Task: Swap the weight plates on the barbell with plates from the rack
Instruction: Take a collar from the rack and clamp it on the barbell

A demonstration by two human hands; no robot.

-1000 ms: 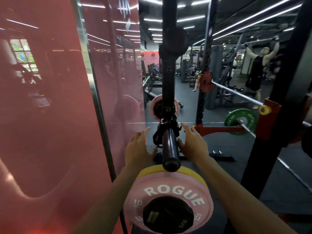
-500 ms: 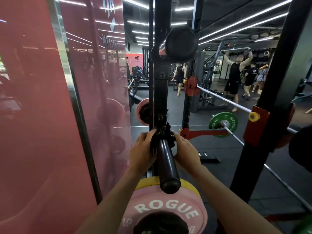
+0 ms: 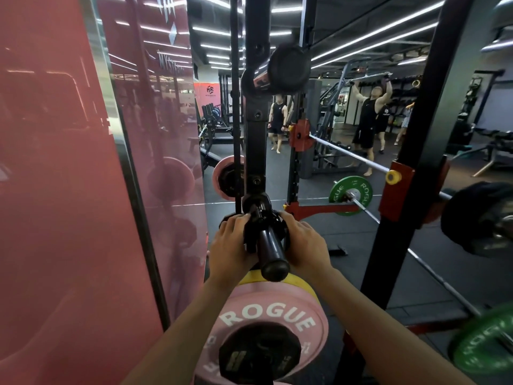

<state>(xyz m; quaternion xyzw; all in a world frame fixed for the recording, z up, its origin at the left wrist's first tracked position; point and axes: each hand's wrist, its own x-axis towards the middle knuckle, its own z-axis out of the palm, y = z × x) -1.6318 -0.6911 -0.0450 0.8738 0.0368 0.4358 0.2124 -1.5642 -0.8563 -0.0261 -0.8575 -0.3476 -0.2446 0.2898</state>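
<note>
At the bottom centre of the frame I see a pink rubber weight plate [image 3: 266, 315] with "ROGUE" in white letters across its face, and the edge of a yellow weight plate [image 3: 301, 284] just behind it. A small black plate [image 3: 259, 354] with pale markings too blurred to read sits over the pink one's hub.

Just above these, the black barbell sleeve [image 3: 270, 251] points toward me, its rounded end over the yellow plate's rim. My left hand [image 3: 230, 245] and right hand [image 3: 304, 245] sit on either side of it. Both grips are clenched around the black clamp collar [image 3: 261, 220] on the sleeve, left fingers curled over its top left, right fingers wrapped round its right side. The collar is between my two hands, touching both, at the middle of the frame.

Behind the collar rises the black steel rack upright [image 3: 256, 134], with another pink plate [image 3: 226, 176] hung on its left side. A glossy red wall panel [image 3: 55, 190] fills the left of the frame.

To the right, a green weight plate [image 3: 350, 195] marked "ROGUE" sits on a silver bar [image 3: 347, 154] held by red hooks. A second green plate [image 3: 485, 345] shows at the lower right edge. Farther back, people [image 3: 369, 120] train under strip lights, and a red sign in the upper centre carries writing too small to read.
</note>
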